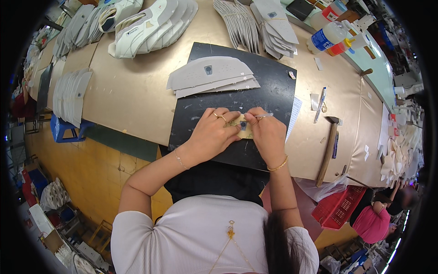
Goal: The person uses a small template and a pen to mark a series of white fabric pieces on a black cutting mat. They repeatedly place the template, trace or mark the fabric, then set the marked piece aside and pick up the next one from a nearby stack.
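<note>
While both hands meet over the middle of a black cutting mat [255, 98], the left hand [212, 134] presses its ringed fingers flat on a small tan template piece [244, 130] with a dark square mark, pinning it to the mat. The right hand [268, 132] is closed around a thin silver pen-like tool [263, 116], its tip at the top edge of that piece. The two hands sit side by side, nearly touching, with the piece between them.

Higher on the mat lies a fanned stack of grey shoe panels [211, 75]. The mat rests on a tan workbench [132, 91]. To the right on the bench lie a hammer [328, 150] with a wooden handle and a blue pen [319, 104]. At the far edge are more bundled grey panels [255, 25], white shoe uppers [150, 25] and plastic squeeze bottles [331, 36]. A red basket [337, 208] sits below the bench at the right.
</note>
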Demonstrator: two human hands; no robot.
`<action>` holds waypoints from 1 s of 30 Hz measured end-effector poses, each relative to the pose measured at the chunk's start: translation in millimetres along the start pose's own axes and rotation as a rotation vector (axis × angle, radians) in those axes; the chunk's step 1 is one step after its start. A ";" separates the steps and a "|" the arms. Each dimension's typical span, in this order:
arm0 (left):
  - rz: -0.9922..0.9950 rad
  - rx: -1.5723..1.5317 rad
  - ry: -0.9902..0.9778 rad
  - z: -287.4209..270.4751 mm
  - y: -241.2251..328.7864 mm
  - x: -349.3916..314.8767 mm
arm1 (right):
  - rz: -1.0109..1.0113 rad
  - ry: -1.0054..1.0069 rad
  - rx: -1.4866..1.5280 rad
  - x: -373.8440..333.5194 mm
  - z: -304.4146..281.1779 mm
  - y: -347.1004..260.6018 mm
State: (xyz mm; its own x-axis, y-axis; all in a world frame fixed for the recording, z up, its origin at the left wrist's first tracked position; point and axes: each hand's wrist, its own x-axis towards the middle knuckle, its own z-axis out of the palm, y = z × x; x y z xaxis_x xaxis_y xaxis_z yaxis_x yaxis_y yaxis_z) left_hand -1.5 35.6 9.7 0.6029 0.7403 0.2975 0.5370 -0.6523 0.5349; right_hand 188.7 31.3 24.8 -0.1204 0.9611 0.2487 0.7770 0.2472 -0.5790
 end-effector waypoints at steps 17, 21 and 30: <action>-0.180 -0.250 0.259 -32.2 -31.7 17.1 | 0.033 0.567 0.645 -26.5 -30.1 6.4; -0.071 0.134 0.450 -54.2 -62.6 23.8 | 0.026 0.502 0.679 -28.4 -28.2 1.1; 0.054 -0.086 0.113 -9.1 -17.8 -4.9 | 0.078 0.427 0.655 -35.3 -19.8 10.0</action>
State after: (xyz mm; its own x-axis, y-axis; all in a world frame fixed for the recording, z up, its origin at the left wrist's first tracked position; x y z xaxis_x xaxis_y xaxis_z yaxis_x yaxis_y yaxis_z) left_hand -19.4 45.1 5.9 0.5565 0.7213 0.4124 0.4500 -0.6789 0.5801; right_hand 213.0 -2.7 25.6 0.2710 0.8806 0.3888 0.2349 0.3312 -0.9138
